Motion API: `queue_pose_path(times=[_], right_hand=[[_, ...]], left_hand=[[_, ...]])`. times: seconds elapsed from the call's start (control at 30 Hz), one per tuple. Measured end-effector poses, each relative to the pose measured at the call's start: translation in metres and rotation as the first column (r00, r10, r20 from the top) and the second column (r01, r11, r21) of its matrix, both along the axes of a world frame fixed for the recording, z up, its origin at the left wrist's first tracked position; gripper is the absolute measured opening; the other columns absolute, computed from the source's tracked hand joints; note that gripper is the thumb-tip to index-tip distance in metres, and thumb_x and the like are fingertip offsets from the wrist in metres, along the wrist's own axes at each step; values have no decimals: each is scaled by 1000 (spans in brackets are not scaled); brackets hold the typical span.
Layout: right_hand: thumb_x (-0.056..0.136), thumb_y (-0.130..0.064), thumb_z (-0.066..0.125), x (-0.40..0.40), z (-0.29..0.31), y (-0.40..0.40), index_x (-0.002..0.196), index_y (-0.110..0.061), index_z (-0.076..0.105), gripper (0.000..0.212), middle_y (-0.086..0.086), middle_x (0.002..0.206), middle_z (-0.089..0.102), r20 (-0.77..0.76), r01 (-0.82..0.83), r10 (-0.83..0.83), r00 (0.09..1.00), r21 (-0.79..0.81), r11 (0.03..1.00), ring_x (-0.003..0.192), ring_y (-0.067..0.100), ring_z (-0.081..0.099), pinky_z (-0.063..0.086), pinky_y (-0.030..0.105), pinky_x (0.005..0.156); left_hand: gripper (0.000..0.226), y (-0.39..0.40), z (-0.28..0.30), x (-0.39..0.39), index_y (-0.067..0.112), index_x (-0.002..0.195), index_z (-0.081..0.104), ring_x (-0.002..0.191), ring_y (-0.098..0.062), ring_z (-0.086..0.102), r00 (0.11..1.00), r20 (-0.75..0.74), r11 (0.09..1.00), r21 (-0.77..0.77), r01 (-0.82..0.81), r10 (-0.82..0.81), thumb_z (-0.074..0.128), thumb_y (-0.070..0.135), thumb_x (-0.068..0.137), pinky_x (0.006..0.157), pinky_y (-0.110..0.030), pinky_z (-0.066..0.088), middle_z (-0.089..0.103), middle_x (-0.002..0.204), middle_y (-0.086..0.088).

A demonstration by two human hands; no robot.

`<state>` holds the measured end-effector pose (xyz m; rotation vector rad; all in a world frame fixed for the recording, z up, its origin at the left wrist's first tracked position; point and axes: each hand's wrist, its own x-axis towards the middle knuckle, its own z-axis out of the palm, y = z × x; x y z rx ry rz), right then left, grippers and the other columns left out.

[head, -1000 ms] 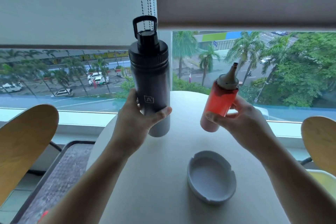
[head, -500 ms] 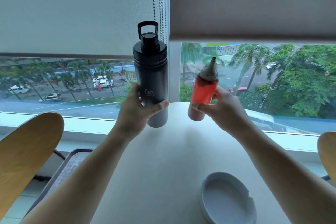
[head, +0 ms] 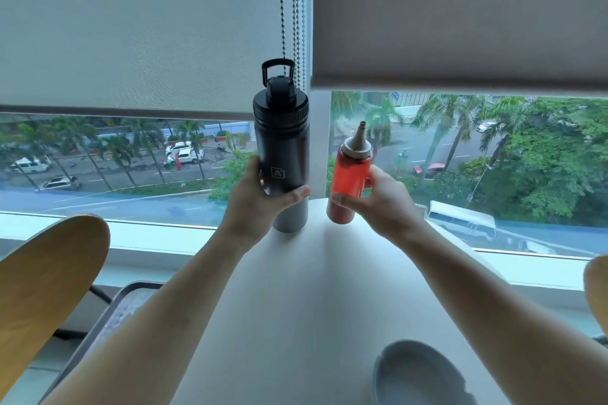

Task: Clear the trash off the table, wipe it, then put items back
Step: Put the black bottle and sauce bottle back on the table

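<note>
A tall black water bottle (head: 282,148) with a loop lid and grey base stands upright at the far edge of the round white table (head: 306,306). My left hand (head: 260,197) is wrapped around its lower half. Just right of it, a red squeeze sauce bottle (head: 348,181) with a grey nozzle stands upright on the table, gripped by my right hand (head: 378,204). A white oval ashtray (head: 418,375) lies near the table's front right, partly behind my right forearm.
A window with half-lowered roller blinds and bead chains (head: 292,10) is right behind the table. Wooden chair backs stand at left (head: 42,289) and right (head: 597,293). A dark tray-like surface (head: 125,309) sits low at the left.
Both hands have carried the bottles away from me to the table's far edge. The sauce bottle has gone from tilted to upright. The ashtray now lies nearer the frame's bottom.
</note>
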<state>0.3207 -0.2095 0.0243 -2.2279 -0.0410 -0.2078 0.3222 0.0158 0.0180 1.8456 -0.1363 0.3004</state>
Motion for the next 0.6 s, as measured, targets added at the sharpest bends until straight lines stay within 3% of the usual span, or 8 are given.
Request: queue_pose_path(times=[0.3,0.6], right_hand=[[76,-43,82,8,-11,8,113,-26,64,44,-9,97,70,-25,4,-5,1000,-13,1000,93,12,64,51,29,79],[76,-47,80,9,-16,9,113,-28,64,46,-9,101,70,-42,1,-3,999,-58,998,95,13,64,53,32,82]], left_hand=[[67,-2,-6,10,31,117,56,103,-5,69,1000,-8,1000,8,2,-2,92,43,62,95,-43,57,73,109,16],[64,-5,-8,14,27,119,57,98,-1,69,1000,-19,1000,15,-9,9,94,33,67,93,-37,57,73,106,18]])
